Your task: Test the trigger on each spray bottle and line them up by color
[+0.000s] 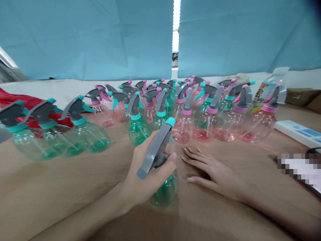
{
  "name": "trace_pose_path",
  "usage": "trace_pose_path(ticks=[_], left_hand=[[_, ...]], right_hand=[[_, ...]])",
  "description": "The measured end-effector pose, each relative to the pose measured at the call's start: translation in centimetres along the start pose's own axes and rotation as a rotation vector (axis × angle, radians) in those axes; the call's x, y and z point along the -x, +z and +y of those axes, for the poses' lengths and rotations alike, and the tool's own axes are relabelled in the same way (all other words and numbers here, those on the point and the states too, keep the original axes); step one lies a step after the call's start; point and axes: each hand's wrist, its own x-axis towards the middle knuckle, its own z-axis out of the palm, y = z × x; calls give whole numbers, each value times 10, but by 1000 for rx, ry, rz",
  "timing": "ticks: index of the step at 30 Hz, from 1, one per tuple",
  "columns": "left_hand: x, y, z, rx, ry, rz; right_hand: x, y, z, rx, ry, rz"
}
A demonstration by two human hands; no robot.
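Note:
My left hand is wrapped round the neck of a green spray bottle with a grey trigger head and a turquoise nozzle tip. The bottle stands at the front middle of the brown table, its neck mostly hidden by my fingers. Flat on the tabletop to its right rests my right hand, fingers stretched out and holding nothing. Just beyond my hands are a green spray bottle with a turquoise collar and a pink spray bottle with a pink collar.
Several green spray bottles line the left side, with red plastic behind them. More pink and green bottles crowd the back. On the right are a drink bottle, a white device and a blurred-out phone-like object. Blue curtains hang behind.

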Motion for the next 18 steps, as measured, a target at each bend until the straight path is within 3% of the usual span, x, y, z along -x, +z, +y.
trace_pose_path(ticks=[18], left_hand=[[-1, 0, 4, -36, -42, -36]], right_hand=[[2, 1, 0, -56, -19, 45]])
